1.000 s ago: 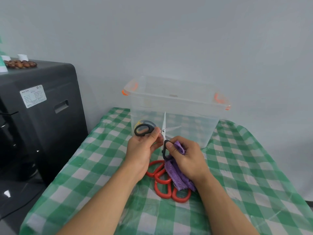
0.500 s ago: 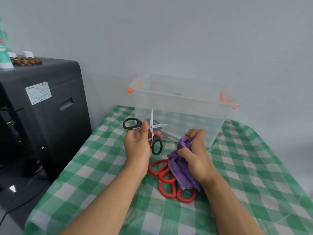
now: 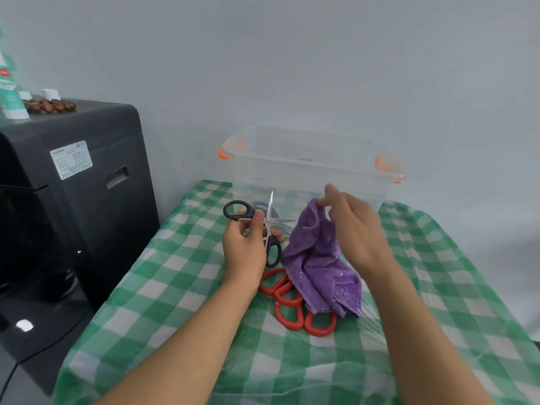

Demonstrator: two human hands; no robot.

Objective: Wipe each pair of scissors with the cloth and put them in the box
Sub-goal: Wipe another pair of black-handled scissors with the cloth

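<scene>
My left hand (image 3: pixel 245 249) grips black-handled scissors (image 3: pixel 267 226) near the pivot, blades spread wide open, one pointing up. My right hand (image 3: pixel 355 229) pinches the top edge of a purple cloth (image 3: pixel 318 261) and lifts it; the cloth hangs down to the table beside the scissors. Under the cloth lie red-handled scissors (image 3: pixel 292 305) on the checked tablecloth, only their handles showing. The clear plastic box (image 3: pixel 309 168) with orange clips stands just behind both hands; something dark lies inside it, blurred through the wall.
A green-and-white checked tablecloth (image 3: pixel 181 287) covers the table. A black machine (image 3: pixel 76 182) stands left of the table, with small bottles and brown nuts (image 3: pixel 49 106) on top. A grey wall is close behind the box.
My left hand has taken the black scissors alone and moved them left. My right hand has let go of the handle, raised the cloth and let it unfold downward.
</scene>
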